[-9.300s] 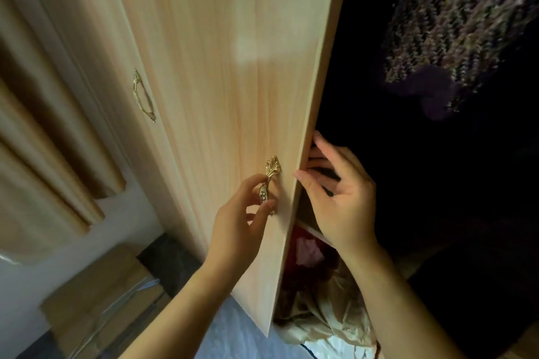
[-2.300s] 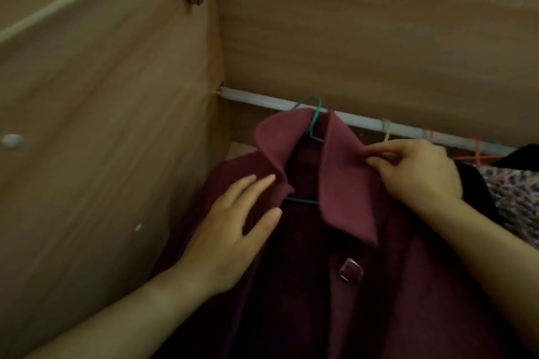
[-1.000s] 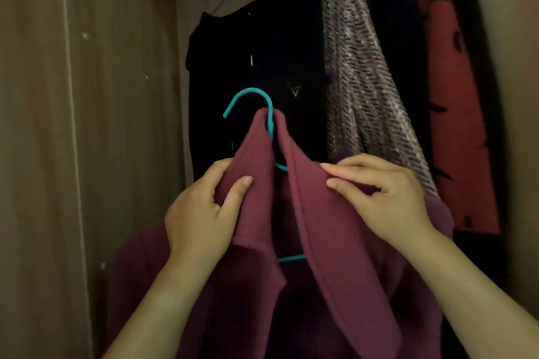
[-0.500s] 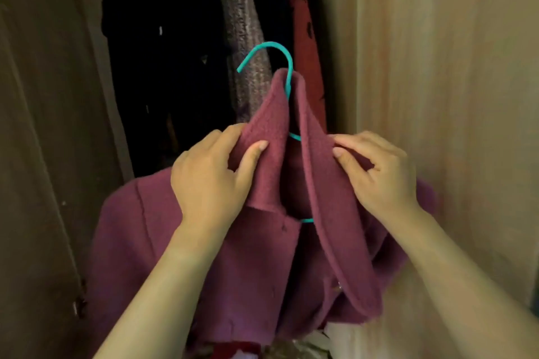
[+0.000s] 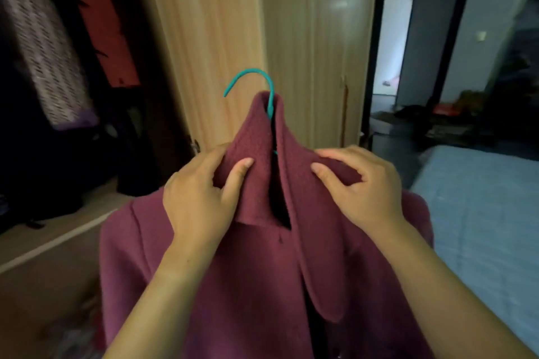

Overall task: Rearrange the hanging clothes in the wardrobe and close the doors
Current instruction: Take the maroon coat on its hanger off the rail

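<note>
Holding the maroon coat (image 5: 248,285) clear of the wardrobe (image 5: 52,239), both hands carry it in open air in front of a pale wood panel (image 5: 210,23). About 2 seconds ago the teal hanger (image 5: 256,76) sat hooked on the rail. Now its hook stands free above the collar, catching nothing, and the view has swung right, so a blue bed (image 5: 481,198) and a lit doorway (image 5: 390,44) show past the coat.

The left hand (image 5: 201,201) pinches the left collar flap, with its thumb on the front and its fingers curled behind. The right hand (image 5: 367,189) grips the right collar and shoulder the same way, thumb forward. Between them the collar stands upright round the hanger's neck, and the body of the coat hangs below the wrists.

By my reading, the rearranging is half done. 1 garment is off the rail and needs a new place on it, and the doors are not yet shut.

Inside the wardrobe, at the left of the view, hang a patterned knit garment (image 5: 43,38) and a red garment (image 5: 102,23) with dark marks. Beside and below them hang black clothes (image 5: 26,140), too dark to tell apart. The rail itself is out of view. Right of the pale panel stands a closed door (image 5: 315,38) with a slim handle (image 5: 345,114).
</note>
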Demonstrator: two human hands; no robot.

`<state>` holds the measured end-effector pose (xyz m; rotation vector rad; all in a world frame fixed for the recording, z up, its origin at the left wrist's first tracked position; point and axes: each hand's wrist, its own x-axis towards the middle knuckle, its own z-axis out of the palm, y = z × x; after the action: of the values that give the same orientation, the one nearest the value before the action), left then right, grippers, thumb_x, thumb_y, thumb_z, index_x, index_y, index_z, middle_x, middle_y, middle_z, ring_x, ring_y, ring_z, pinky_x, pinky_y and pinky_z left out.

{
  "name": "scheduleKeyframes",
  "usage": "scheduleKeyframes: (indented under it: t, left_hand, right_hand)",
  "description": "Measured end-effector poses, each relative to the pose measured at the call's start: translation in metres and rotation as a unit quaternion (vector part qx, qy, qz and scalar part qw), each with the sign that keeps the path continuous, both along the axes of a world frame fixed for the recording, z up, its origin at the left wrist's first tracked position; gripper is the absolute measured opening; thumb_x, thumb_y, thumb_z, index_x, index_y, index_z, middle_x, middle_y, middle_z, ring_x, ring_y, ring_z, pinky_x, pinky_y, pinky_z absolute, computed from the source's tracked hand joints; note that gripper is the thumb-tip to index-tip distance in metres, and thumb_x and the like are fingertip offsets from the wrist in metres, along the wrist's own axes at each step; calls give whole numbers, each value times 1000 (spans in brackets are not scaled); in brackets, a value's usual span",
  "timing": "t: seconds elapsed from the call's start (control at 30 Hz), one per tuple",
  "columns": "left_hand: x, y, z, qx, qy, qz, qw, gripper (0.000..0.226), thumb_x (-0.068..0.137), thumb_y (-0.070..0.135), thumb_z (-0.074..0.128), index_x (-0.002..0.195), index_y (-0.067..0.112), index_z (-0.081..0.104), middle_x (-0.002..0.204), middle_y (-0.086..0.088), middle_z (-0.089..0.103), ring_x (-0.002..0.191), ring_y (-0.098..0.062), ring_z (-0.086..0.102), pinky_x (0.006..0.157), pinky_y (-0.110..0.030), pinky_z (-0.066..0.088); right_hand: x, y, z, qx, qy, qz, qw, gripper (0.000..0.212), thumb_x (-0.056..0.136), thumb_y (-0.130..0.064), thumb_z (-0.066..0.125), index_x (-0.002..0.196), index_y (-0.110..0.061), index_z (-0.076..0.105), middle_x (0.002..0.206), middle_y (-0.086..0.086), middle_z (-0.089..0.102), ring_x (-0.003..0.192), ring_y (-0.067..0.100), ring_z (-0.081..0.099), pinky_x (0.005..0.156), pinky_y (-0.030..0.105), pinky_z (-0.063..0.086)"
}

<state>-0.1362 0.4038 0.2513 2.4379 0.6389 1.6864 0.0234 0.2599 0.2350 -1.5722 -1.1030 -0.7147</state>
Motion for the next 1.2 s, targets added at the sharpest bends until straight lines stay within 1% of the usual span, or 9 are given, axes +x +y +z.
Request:
scheduleKeyframes:
  t: [0.17,0.27,0.37,0.43,0.53,0.63,0.9,1.1,1.2]
  left_hand:
    - [77,-120,-64,-79,66,-154,983,39,85,58,49,103,28,67,94,7,70,87,-14,63,72,-30,46]
    - [119,-189,-91,-114,114,-268,950,38,83,56,54,103,27,66,96,7,70,89,-16,65,77,-41,50]
    - [156,-246,-111,-138,150,-358,912,37,82,54,57,103,26,67,97,9,70,90,-14,65,79,-42,50]
    - [178,-278,-119,-151,161,-407,886,33,81,51,60,100,25,67,94,12,69,87,-10,64,79,-38,51]
    - [210,-319,-126,-164,171,-464,854,28,79,49,63,95,27,66,85,22,63,79,0,60,74,-20,47]
    - [248,-349,-131,-179,172,-492,835,28,77,52,63,97,33,61,78,29,57,75,0,59,70,-17,46]
    - [376,-381,-136,-217,162,-526,806,34,77,58,60,97,31,61,78,18,63,70,-7,62,71,-39,52]
    - [449,-377,-168,-231,259,-500,793,38,75,63,59,94,31,60,82,13,67,74,-10,62,75,-40,52]
    - [472,-368,-187,-231,307,-470,795,32,77,58,61,92,30,60,80,14,65,74,-8,60,75,-36,51]
  right_hand:
    - [28,-159,-62,-67,60,-150,985,27,81,-49,59,96,-31,72,87,-14,68,81,0,60,75,14,44]
    - [31,-249,-91,-77,110,-229,964,24,82,-47,61,95,-30,72,83,-14,66,78,4,61,73,19,47]
    - [30,-318,-112,-70,141,-302,940,25,82,-46,63,94,-26,73,80,-8,67,73,8,61,69,27,48]
    - [29,-353,-122,-58,160,-343,924,26,81,-45,64,93,-24,73,78,-6,67,71,9,61,68,27,48]
    - [33,-392,-130,-14,193,-387,902,20,78,-43,69,89,-27,72,78,-12,67,71,0,60,70,16,44]
    - [52,-417,-129,7,198,-424,884,16,75,-40,73,87,-31,69,79,-18,64,73,-8,58,71,9,40]
    - [159,-446,-104,-46,181,-478,858,22,76,-45,72,89,-26,73,83,-18,65,77,-3,59,72,9,43]
    - [237,-452,-142,-61,258,-468,843,19,74,-44,74,88,-31,73,84,-21,66,74,-1,60,71,19,48]
    - [274,-452,-169,-78,296,-437,846,16,73,-39,76,86,-31,72,83,-22,65,72,-5,59,70,16,47]
